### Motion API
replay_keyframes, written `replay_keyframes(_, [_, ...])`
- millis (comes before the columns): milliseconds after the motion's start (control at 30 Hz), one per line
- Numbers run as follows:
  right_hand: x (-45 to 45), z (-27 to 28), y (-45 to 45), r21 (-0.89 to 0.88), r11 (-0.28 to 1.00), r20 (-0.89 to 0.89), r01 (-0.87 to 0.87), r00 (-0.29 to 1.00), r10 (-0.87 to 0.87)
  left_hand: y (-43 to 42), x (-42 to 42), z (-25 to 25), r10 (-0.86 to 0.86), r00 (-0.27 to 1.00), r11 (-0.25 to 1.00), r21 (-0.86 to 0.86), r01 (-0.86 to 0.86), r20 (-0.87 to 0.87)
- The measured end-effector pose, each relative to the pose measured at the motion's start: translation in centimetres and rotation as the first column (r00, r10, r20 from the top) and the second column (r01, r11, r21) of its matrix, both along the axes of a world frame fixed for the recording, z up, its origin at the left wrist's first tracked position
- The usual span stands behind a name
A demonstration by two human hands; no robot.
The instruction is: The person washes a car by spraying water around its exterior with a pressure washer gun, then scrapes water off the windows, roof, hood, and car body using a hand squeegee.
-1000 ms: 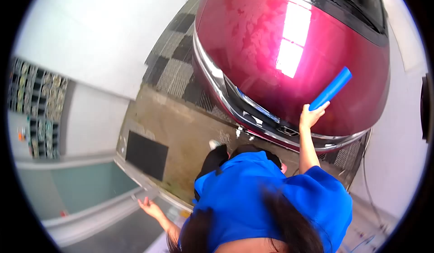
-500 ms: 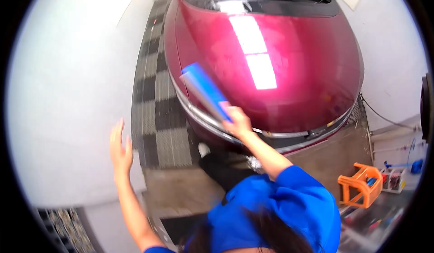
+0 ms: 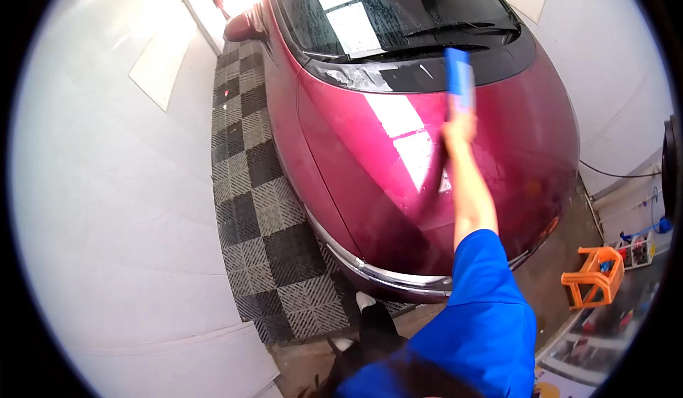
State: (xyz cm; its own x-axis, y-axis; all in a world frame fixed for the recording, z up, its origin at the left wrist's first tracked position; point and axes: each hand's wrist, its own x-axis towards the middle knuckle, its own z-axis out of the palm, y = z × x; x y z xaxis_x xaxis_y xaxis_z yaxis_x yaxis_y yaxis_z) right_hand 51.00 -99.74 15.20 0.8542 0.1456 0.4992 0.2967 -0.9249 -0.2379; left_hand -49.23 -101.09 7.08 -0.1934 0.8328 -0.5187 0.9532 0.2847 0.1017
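Observation:
My right hand (image 3: 460, 124) is closed on the lower end of a blue bar-like object (image 3: 459, 78), somewhat blurred by motion. It is held over the upper part of the dark red car hood (image 3: 334, 149), with its far end in front of the black strip below the windshield (image 3: 384, 14). Whether it touches the car cannot be made out. The hood shows a bright light reflection and a few wet marks. My left hand is out of the frame.
Black and grey checkered floor tiles (image 3: 249, 213) run along the car's left side in view. A side mirror (image 3: 242, 28) sticks out there. White walls (image 3: 107, 206) stand on both sides. An orange stool (image 3: 594, 277) and a small crate (image 3: 639, 250) are at the lower right.
The view has shifted, showing more windshield and tiles. My right hand has moved up and away over the hood with the blue object. My left hand, open before, has left the view.

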Motion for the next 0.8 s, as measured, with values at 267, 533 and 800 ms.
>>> replay_keyframes(267, [-17.9,2.4,2.2,0.441,0.602,0.029,-0.666,0.681,0.732,18.7,5.5,8.2,-0.249,0.872,0.935,0.339,0.104,0.42])
replay_keyframes(533, [-15.5,-9.3,-16.5,0.136,0.804,-0.169,0.578,0.813,-0.556,21.2,10.9,7.2,0.102,0.859,0.983,0.082,-0.165,0.502])
replay_keyframes(800, [-32.8,-3.9,7.5,0.173,0.667,-0.091,-0.725,0.662,0.744,31.4,22.0,10.6,-0.401,0.644,0.913,0.345,0.218,0.652])
